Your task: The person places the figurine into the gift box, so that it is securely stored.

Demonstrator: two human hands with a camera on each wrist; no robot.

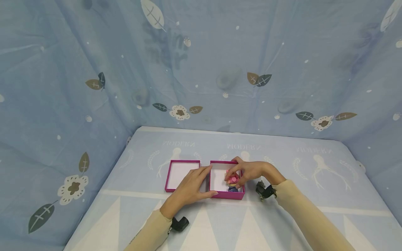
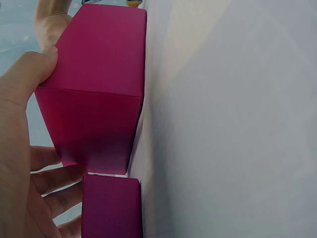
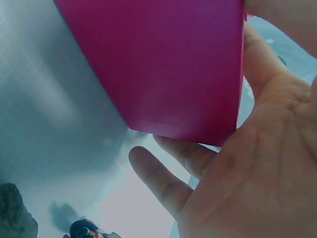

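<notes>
Pink-headed figure [image 1: 233, 180] with a blue lower part sits inside the open magenta box [image 1: 226, 196] on the patterned table [image 1: 314, 199]. Leftmost, a shallow magenta tray [image 1: 179, 174] with a white inside lies flat. Next, the left hand [image 1: 192, 187] rests at the box's left side, fingers extended, thumb on the near rim. Then come box and figure, the latter near the right wall. Rightmost, the right hand [image 1: 250, 169] reaches over that wall, thumb and forefinger pinching the figure; the hands are apart
</notes>
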